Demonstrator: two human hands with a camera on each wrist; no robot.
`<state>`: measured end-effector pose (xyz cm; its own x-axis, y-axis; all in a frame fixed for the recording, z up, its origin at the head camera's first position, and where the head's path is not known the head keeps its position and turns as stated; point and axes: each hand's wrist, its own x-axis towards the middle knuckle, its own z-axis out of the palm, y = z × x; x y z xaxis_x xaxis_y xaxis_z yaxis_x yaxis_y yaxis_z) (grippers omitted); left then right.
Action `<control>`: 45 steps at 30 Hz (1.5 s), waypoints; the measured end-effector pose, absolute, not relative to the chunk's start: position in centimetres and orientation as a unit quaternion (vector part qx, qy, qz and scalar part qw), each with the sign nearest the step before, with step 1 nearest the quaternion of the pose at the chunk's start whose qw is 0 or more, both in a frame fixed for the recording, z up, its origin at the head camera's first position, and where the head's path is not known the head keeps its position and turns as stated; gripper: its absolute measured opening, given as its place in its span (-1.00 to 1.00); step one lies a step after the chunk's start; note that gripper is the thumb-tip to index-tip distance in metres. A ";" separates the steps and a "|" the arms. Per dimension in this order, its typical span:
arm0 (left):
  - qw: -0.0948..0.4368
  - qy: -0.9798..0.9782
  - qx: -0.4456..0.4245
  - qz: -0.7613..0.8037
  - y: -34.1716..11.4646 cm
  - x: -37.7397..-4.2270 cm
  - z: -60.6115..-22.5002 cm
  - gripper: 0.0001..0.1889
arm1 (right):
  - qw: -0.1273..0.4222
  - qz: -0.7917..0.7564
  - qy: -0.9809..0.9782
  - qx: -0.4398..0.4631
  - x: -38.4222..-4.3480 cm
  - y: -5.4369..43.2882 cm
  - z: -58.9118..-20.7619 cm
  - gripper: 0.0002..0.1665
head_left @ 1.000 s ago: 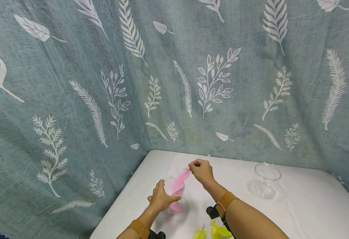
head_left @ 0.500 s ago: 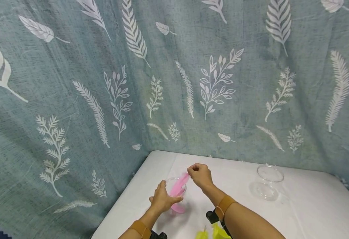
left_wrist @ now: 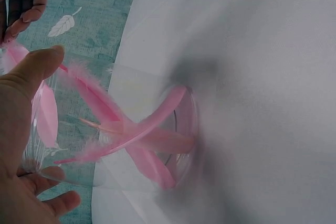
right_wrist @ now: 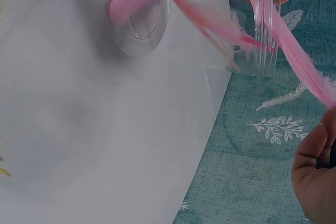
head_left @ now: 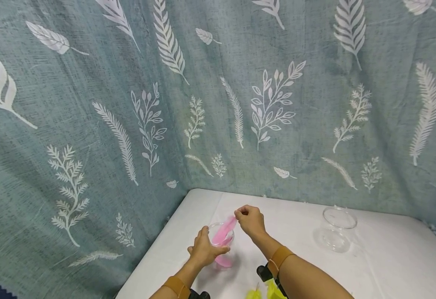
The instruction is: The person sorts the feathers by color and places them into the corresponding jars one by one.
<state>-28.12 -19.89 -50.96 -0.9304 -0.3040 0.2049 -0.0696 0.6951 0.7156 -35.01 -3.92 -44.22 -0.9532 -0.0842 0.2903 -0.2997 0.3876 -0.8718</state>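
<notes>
My left hand (head_left: 203, 250) grips a clear cup (left_wrist: 196, 114) near its rim, thumb on one side and fingers on the other. Several pink feathers (left_wrist: 100, 100) lie crossed inside the cup, some reaching down to its base. With thumb and fingertips, my right hand (head_left: 251, 221) pinches the end of another pink feather (right_wrist: 299, 59). This feather slants down from the right hand, its lower part within the cup's mouth in the head view.
A second clear container (head_left: 340, 227) stands at the back right of the white table (head_left: 292, 253). Yellow feathers (head_left: 275, 290) lie near the front, partly behind the right forearm. A leaf-patterned curtain (head_left: 218, 104) hangs behind and to the left.
The right hand has dropped slightly, and the pinched pink feather sits a little lower in the cup's mouth. The left hand keeps its grip on the cup. The head view has shifted slightly.
</notes>
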 end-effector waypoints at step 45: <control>0.158 -0.909 0.094 -0.375 -20.0 -27.9 -50.9 0.13 | 0.079 0.513 -0.841 0.151 -33.5 -5.2 -46.6 -0.89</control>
